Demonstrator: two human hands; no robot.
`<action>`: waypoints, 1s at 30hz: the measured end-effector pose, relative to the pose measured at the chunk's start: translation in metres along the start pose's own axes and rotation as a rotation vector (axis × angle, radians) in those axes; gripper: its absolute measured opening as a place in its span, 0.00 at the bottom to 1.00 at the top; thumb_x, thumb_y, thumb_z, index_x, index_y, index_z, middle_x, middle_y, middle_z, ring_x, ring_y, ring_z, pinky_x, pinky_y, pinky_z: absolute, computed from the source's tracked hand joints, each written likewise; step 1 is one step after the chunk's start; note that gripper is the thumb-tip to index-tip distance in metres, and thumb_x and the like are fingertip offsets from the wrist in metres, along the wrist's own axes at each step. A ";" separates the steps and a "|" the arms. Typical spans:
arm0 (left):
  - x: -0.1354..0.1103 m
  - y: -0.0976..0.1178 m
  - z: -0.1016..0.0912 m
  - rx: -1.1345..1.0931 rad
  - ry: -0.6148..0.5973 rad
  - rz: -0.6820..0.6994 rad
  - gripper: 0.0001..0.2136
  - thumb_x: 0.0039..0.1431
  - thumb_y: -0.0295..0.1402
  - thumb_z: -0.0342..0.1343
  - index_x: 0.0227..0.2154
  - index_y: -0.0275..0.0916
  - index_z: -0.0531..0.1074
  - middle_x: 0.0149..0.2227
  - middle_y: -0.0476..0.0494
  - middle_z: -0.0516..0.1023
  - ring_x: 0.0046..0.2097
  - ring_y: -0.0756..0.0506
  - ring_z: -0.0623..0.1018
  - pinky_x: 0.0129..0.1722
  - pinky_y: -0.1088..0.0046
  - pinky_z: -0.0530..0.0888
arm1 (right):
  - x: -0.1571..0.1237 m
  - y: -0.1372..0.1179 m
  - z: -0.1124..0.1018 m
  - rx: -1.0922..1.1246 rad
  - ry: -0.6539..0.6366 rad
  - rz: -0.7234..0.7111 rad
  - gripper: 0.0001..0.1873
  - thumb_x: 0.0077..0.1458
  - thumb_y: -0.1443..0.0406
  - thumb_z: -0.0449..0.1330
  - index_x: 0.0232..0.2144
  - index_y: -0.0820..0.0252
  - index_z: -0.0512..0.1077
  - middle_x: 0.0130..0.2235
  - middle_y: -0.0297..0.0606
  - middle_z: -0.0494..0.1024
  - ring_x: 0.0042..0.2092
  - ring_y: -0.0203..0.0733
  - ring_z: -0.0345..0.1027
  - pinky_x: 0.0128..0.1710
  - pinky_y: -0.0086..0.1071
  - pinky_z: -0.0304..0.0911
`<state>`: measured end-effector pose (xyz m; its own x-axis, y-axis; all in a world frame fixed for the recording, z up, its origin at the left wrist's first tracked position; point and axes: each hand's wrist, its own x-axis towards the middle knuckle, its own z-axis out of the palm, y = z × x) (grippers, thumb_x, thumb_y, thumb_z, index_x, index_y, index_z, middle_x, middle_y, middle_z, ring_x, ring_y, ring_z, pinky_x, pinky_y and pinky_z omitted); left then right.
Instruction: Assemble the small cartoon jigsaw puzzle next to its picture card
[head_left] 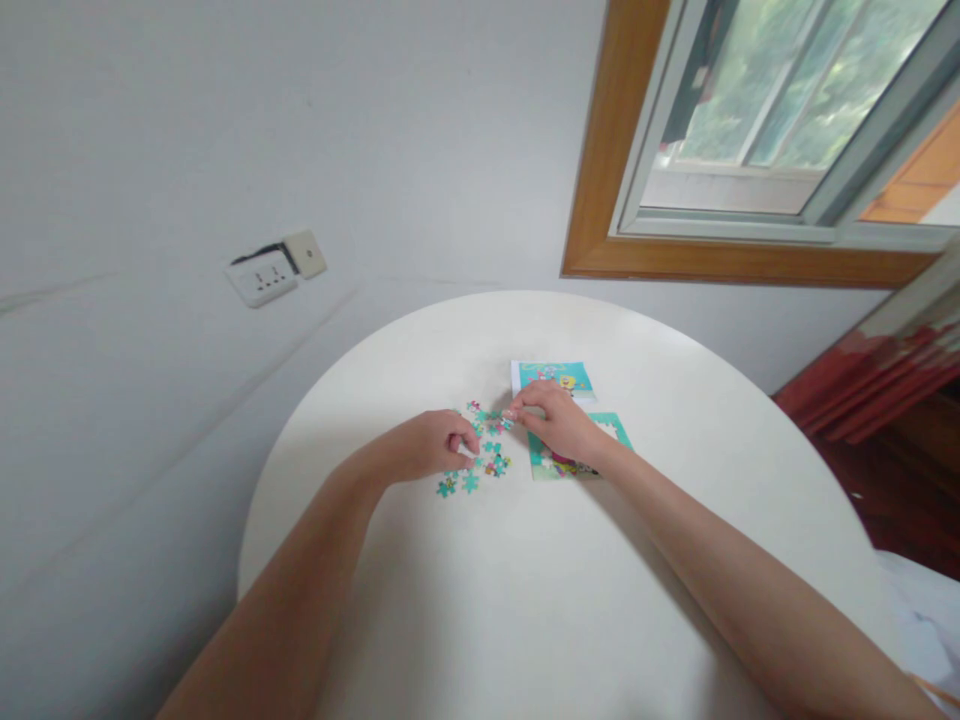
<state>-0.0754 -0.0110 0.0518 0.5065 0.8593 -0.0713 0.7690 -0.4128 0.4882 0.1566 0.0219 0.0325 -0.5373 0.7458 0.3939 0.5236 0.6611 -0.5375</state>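
Loose jigsaw puzzle pieces, mostly teal with some coloured bits, lie scattered on the white round table. My left hand is over the left side of these pieces, fingers curled and a gap between thumb and forefinger. At the upper right of the pile, my right hand has thumb and fingertips pinched together on what looks like a small puzzle piece. Beneath my right hand and wrist lies the partly filled puzzle board, with a teal border and pale unfilled areas; the hand hides part of it.
A teal picture card with cartoon figures lies behind the board. Beyond the table are a white wall with a socket and a wood-framed window. A red and cream curtain hangs at the right.
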 end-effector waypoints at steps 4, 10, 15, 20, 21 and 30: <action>0.000 -0.001 0.003 -0.022 -0.018 -0.005 0.10 0.46 0.32 0.57 0.33 0.39 0.77 0.25 0.52 0.69 0.26 0.51 0.68 0.27 0.78 0.64 | 0.000 0.000 -0.001 -0.011 -0.012 -0.002 0.08 0.59 0.64 0.59 0.32 0.59 0.77 0.36 0.37 0.80 0.42 0.40 0.69 0.50 0.36 0.55; -0.001 0.001 0.002 -0.002 -0.005 -0.018 0.08 0.47 0.31 0.56 0.31 0.39 0.77 0.25 0.52 0.69 0.26 0.51 0.68 0.27 0.78 0.63 | 0.000 0.002 -0.003 -0.004 -0.007 0.002 0.08 0.59 0.63 0.59 0.32 0.58 0.78 0.36 0.36 0.80 0.42 0.40 0.69 0.49 0.37 0.56; -0.001 0.002 0.002 0.012 -0.009 -0.009 0.07 0.48 0.30 0.55 0.30 0.38 0.76 0.25 0.52 0.70 0.27 0.51 0.69 0.28 0.78 0.63 | 0.005 0.010 -0.016 0.016 -0.024 0.003 0.08 0.57 0.65 0.59 0.31 0.58 0.79 0.35 0.36 0.80 0.41 0.39 0.70 0.48 0.36 0.57; 0.003 0.003 0.005 -0.009 0.060 0.012 0.07 0.54 0.32 0.54 0.33 0.38 0.75 0.25 0.51 0.69 0.27 0.50 0.69 0.27 0.77 0.63 | -0.007 0.017 -0.045 -0.007 -0.037 0.041 0.08 0.53 0.65 0.61 0.25 0.58 0.79 0.30 0.34 0.80 0.39 0.41 0.71 0.46 0.35 0.59; 0.006 0.006 0.008 0.000 0.102 0.030 0.08 0.55 0.32 0.53 0.35 0.38 0.75 0.26 0.50 0.69 0.27 0.50 0.69 0.28 0.76 0.64 | -0.015 0.019 -0.051 -0.025 -0.033 0.064 0.09 0.53 0.64 0.60 0.25 0.57 0.78 0.29 0.34 0.80 0.38 0.40 0.70 0.46 0.35 0.59; 0.021 0.056 0.051 0.057 0.236 0.398 0.12 0.60 0.26 0.52 0.43 0.43 0.76 0.42 0.43 0.72 0.48 0.44 0.69 0.51 0.66 0.65 | -0.090 0.039 -0.062 -0.041 0.031 0.354 0.13 0.54 0.61 0.58 0.24 0.58 0.79 0.29 0.38 0.76 0.33 0.40 0.68 0.35 0.31 0.60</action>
<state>-0.0017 -0.0311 0.0331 0.6690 0.6730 0.3155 0.5562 -0.7349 0.3881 0.2664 -0.0144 0.0218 -0.2981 0.9309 0.2112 0.7002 0.3636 -0.6144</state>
